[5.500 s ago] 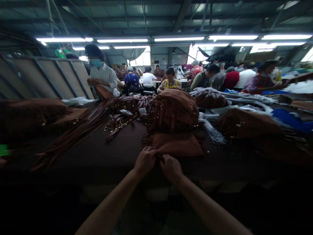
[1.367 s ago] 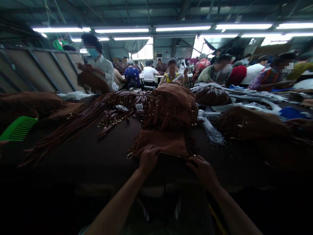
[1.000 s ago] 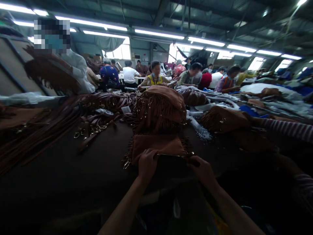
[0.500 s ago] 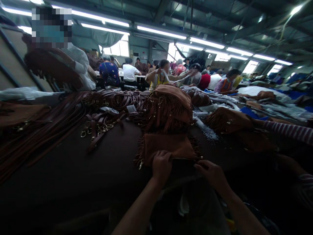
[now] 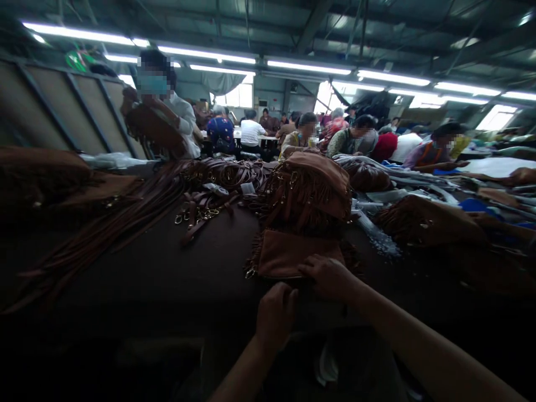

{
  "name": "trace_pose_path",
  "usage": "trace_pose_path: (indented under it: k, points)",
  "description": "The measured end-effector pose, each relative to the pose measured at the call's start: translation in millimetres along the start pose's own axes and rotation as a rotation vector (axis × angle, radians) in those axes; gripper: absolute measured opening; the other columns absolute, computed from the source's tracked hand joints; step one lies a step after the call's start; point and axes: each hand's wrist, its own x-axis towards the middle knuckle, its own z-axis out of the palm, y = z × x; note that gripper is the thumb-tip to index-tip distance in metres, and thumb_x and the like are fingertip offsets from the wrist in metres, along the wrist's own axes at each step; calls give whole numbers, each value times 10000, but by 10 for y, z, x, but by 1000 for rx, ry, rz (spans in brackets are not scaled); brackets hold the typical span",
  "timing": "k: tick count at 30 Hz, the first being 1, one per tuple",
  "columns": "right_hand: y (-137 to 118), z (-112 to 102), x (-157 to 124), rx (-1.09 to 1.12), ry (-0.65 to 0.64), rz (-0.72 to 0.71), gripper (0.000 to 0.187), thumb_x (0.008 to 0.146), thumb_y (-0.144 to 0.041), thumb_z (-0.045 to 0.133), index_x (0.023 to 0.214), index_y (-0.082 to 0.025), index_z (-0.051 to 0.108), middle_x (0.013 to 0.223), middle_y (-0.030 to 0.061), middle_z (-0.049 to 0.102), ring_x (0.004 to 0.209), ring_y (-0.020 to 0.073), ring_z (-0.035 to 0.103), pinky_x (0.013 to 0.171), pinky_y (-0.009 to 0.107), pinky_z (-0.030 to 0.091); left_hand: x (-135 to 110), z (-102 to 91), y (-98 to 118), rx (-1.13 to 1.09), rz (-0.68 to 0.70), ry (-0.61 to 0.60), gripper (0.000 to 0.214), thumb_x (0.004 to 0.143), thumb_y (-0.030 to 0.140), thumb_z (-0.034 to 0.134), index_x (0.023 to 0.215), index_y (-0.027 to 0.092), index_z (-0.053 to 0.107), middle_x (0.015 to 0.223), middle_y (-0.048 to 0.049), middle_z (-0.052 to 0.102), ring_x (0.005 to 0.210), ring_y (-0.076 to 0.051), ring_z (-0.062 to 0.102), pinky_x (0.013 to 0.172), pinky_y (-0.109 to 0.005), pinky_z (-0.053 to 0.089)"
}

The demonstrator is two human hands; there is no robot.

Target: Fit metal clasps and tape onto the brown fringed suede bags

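Observation:
A flat brown suede bag (image 5: pixel 288 254) with fringe along its sides lies on the dark table (image 5: pixel 176 268) in front of me. My right hand (image 5: pixel 329 276) rests on the bag's near right edge, fingers curled onto the suede. My left hand (image 5: pixel 276 312) is a loose fist just below the bag's near edge, at the table's front; what it holds, if anything, is hidden in the dark. Behind the flat bag stands a pile of fringed brown bags (image 5: pixel 310 187).
Long brown straps (image 5: pixel 125 218) with metal clasps (image 5: pixel 196 215) spread over the left of the table. More fringed bags (image 5: pixel 422 220) lie to the right. A person in white (image 5: pixel 167 120) holds a brown bag at the back left. Several workers sit at far tables.
My left hand has pulled back off the bag's near edge toward me. My right hand has slid left onto the bag. The striped sleeve at the right is gone from view.

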Motion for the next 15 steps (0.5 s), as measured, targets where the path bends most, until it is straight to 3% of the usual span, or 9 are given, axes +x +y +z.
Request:
trace_pose_path:
  k: [3, 5, 7, 9, 11, 13, 15]
  points:
    - [9, 26, -25, -7, 101, -7, 311, 794, -132, 563, 1091, -178, 641, 972, 83, 657, 931, 219, 583, 759, 317, 494, -14, 67, 51, -393, -354, -176, 465, 826, 566, 536, 918, 122, 643, 784, -73, 668, 544, -150, 602, 493, -242, 423]
    - [-4, 20, -87, 51, 282, 14, 317, 813, -118, 535, 1106, -180, 640, 1022, 85, 664, 967, 217, 588, 804, 330, 511, 95, 117, 200, -585, -391, -124, 557, 780, 607, 572, 1046, 119, 621, 884, -90, 682, 591, -156, 630, 508, -239, 448]
    - [-54, -9, -162, 162, 471, 39, 320, 843, -136, 513, 1132, -199, 636, 1066, 81, 663, 992, 212, 591, 859, 353, 514, 244, 152, 434, -592, -285, -11, 535, 790, 586, 575, 1062, 129, 635, 936, -100, 690, 726, -194, 660, 603, -270, 495]
    - [-116, -63, -237, 331, 585, 92, 308, 873, -174, 497, 1141, -228, 638, 1076, 78, 659, 989, 207, 600, 889, 369, 511, 385, 165, 709, -377, -130, 97, 421, 850, 507, 523, 952, 128, 676, 901, -112, 698, 818, -228, 658, 689, -301, 506]
    - [-138, -154, -312, 576, 605, 151, 308, 874, -227, 519, 1163, -246, 623, 1117, 80, 641, 978, 201, 611, 874, 362, 521, 497, 148, 977, -114, -15, 177, 315, 868, 386, 511, 893, 124, 683, 864, -125, 688, 840, -242, 648, 729, -311, 496]
    - [-89, -291, -395, 883, 583, 189, 394, 842, -301, 589, 1233, -258, 563, 1199, 82, 607, 971, 199, 619, 834, 351, 540, 579, 96, 1211, 143, 78, 231, 255, 839, 268, 529, 989, 113, 666, 928, -136, 662, 814, -231, 639, 713, -298, 486]
    - [27, -465, -493, 1185, 597, 208, 527, 827, -429, 610, 1311, -274, 470, 1281, 90, 564, 969, 206, 625, 802, 364, 552, 640, 23, 1403, 380, 205, 274, 393, 821, 188, 521, 1205, 127, 580, 1055, -131, 610, 776, -197, 629, 679, -275, 473]
